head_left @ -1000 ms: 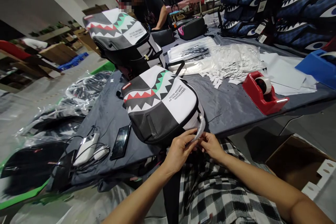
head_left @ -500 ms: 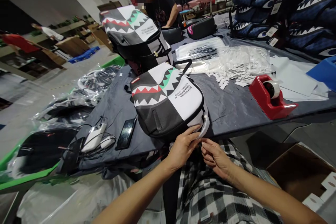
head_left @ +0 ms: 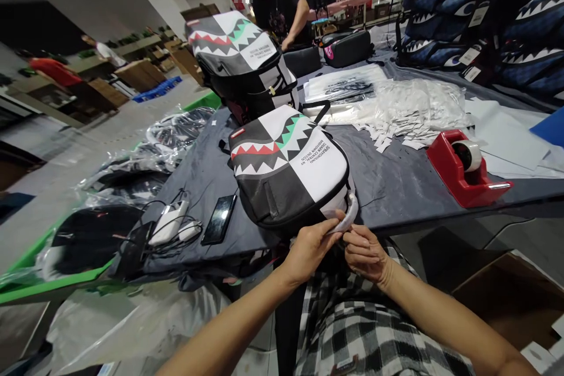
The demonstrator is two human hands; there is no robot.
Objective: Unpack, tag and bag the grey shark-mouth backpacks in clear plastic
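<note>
Remotely, I see L hand (head_left: 311,247) pinching wrapped handle (head_left: 353,210), 5 o'clock on backpack (head_left: 286,179) — R hand's (head_left: 366,255) fingers curled tighter than before, hold unclear; handle work prob. ongoing.

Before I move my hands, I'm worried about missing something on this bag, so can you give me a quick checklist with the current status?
1. Bag supported: ok, front up on the table.
2. Left hand on the handle: ok, its fingers are at the near end.
3. Right hand free: cannot tell, its curled fingers could hide something.
4. Handle's pale wrap closed: cannot tell, fingers cover part of it.
5. Phone not under the bag: ok, lies beside it.
6. Dispenser loaded: ok, a tape roll shows.
</note>
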